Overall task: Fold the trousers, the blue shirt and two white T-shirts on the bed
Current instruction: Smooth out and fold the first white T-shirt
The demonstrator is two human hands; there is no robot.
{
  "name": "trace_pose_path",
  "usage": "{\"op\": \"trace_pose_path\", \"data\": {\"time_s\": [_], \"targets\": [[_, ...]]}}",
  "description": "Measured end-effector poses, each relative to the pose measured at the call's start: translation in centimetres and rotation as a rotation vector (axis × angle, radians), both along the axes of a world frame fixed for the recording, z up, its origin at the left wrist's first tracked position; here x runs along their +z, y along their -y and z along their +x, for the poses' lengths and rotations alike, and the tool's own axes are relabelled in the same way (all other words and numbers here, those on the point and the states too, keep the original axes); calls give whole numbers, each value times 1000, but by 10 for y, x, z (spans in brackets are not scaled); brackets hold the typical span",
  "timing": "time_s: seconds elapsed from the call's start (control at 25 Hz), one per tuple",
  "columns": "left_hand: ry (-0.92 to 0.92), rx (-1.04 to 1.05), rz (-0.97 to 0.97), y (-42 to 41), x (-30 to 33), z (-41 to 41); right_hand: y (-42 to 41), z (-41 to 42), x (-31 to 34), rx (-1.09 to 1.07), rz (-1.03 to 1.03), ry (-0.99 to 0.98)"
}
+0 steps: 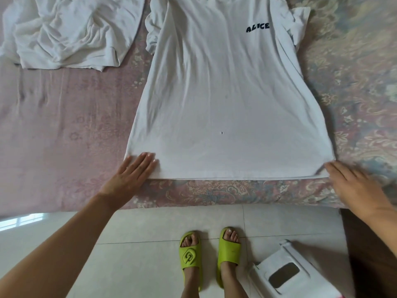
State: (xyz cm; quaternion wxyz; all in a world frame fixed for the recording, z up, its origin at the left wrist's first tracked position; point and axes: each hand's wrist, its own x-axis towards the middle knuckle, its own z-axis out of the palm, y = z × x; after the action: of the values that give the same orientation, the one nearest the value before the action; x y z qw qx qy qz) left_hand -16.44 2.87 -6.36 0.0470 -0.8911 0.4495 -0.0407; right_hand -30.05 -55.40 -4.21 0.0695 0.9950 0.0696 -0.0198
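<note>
A white T-shirt [223,100] with dark "ALICE" lettering lies spread flat on the bed, its hem toward me. My left hand [131,175] rests flat, fingers together, on the hem's left corner. My right hand [354,183] lies flat at the hem's right corner, fingertips touching the cloth. Neither hand grips anything. A second white T-shirt [68,31] lies crumpled at the far left of the bed. The trousers and the blue shirt are out of view.
The bed has a pink floral cover [53,130] whose front edge runs just below the hem. On the tiled floor [139,244] are my feet in green slippers [191,252], and a white stool [287,274] stands to their right.
</note>
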Motion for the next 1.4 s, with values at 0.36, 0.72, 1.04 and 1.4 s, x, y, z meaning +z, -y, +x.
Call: {"op": "trace_pose_path", "data": {"time_s": [0.36, 0.72, 1.04, 1.4], "targets": [[-2, -25, -38, 1, 0, 2, -17, 18, 22, -43, 3, 30], [-8, -49, -42, -9, 13, -7, -8, 5, 37, 68, -111, -135], [-80, 31, -133, 25, 31, 3, -46, 21, 28, -65, -57, 66], [-226, 431, 7, 163, -19, 39, -195, 130, -27, -355, 75, -245]]}}
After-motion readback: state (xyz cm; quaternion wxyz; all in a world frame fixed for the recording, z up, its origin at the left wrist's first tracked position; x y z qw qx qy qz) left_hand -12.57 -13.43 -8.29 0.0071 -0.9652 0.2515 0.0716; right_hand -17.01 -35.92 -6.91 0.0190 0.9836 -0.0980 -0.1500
